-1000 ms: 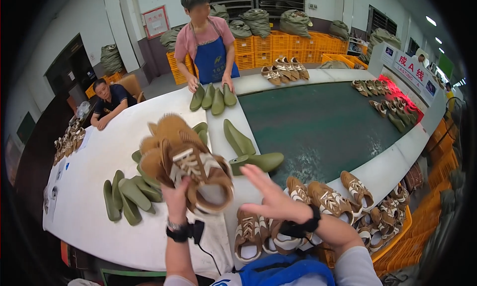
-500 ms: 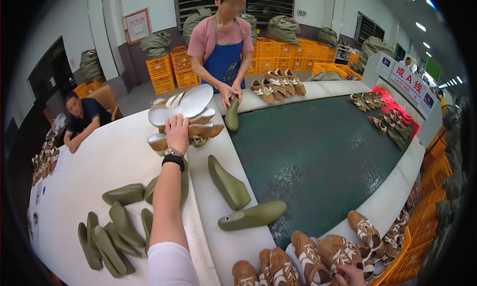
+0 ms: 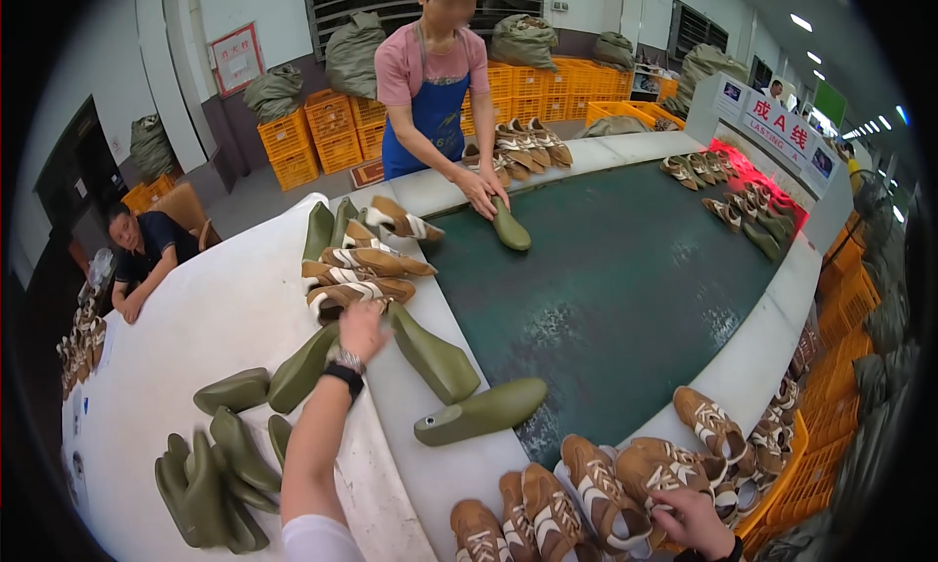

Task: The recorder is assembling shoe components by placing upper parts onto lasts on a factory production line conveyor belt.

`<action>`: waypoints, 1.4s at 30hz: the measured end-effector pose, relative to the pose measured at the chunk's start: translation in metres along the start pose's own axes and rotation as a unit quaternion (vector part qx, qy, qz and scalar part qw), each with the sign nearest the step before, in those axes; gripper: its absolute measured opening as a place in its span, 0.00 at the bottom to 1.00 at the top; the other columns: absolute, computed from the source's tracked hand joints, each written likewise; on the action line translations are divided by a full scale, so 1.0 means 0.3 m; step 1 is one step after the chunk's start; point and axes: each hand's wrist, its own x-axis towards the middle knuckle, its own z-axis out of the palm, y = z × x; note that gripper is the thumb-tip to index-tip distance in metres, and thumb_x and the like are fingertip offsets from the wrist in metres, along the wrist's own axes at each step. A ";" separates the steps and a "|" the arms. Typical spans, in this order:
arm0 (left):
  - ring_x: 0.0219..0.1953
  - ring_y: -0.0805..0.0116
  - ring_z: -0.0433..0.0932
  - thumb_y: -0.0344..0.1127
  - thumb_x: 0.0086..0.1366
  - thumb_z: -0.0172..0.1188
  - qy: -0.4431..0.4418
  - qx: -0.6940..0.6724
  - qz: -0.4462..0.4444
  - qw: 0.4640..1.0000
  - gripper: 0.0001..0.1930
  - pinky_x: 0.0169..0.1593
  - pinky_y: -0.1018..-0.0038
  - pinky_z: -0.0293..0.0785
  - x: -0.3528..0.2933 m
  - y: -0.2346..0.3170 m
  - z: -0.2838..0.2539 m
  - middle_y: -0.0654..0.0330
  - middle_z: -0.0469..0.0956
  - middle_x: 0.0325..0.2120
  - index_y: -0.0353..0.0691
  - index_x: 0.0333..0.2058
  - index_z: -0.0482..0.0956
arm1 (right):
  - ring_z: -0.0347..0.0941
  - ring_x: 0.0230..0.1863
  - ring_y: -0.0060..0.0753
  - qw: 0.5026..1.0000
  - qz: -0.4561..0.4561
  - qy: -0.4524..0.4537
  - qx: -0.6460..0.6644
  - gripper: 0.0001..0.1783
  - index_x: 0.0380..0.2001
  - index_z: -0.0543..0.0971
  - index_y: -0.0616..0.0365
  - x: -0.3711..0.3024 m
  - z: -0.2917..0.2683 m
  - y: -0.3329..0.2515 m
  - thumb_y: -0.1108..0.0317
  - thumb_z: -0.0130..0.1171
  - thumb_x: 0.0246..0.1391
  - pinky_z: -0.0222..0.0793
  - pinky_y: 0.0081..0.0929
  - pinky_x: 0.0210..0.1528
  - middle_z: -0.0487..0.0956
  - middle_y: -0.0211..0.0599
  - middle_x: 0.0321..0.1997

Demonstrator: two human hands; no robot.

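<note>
My left hand point(image 3: 363, 329), slightly blurred, hovers with loosely spread fingers just below a row of brown-and-white shoes point(image 3: 366, 293) lying on their sides on the white table. Close by it are a green shoe last point(image 3: 430, 355) on the pale ledge and another green last point(image 3: 301, 368) on the cloth. At the lower right, my right hand point(image 3: 692, 521) has its fingers bent together against a brown shoe point(image 3: 664, 466) with white laces; the exact grip is partly hidden. A third green last point(image 3: 481, 411) lies across the ledge's edge, over the green belt.
A co-worker across the belt point(image 3: 606, 288) holds a green last point(image 3: 511, 226) with both hands. More lasts point(image 3: 210, 484) lie heaped at lower left. Orange crates point(image 3: 332, 122) line the back and right. A seated person point(image 3: 147, 249) leans on the table's left edge.
My left hand has let go of the stacked shoes, which now lie spread on their sides, and has drawn back toward me. The co-worker's last has moved right onto the belt.
</note>
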 end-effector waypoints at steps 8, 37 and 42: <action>0.36 0.49 0.77 0.54 0.39 0.69 -0.208 -0.097 0.035 0.973 0.36 0.40 0.60 0.73 -0.502 0.343 0.108 0.45 0.76 0.37 0.39 0.45 0.70 | 0.75 0.34 0.48 0.995 -0.086 0.051 -0.024 0.14 0.38 0.77 0.59 -0.189 -0.040 0.040 0.71 0.60 0.45 0.72 0.33 0.34 0.79 0.45 0.33; 0.54 0.41 0.63 0.42 0.49 0.66 -0.131 -0.282 0.170 0.935 0.33 0.56 0.57 0.62 -0.833 1.552 -0.296 0.46 0.67 0.49 0.37 0.53 0.66 | 0.72 0.47 0.38 0.654 0.114 -0.275 0.696 0.32 0.53 0.67 0.58 0.767 -0.220 0.697 0.41 0.38 0.60 0.68 0.36 0.51 0.73 0.43 0.48; 0.57 0.42 0.59 0.60 0.45 0.64 -0.150 -0.089 0.118 0.978 0.37 0.54 0.52 0.60 -0.857 1.690 -0.150 0.48 0.59 0.57 0.57 0.55 0.67 | 0.71 0.47 0.36 0.775 0.202 -0.209 0.561 0.33 0.54 0.67 0.57 1.021 -0.048 0.998 0.40 0.43 0.57 0.68 0.34 0.50 0.74 0.43 0.48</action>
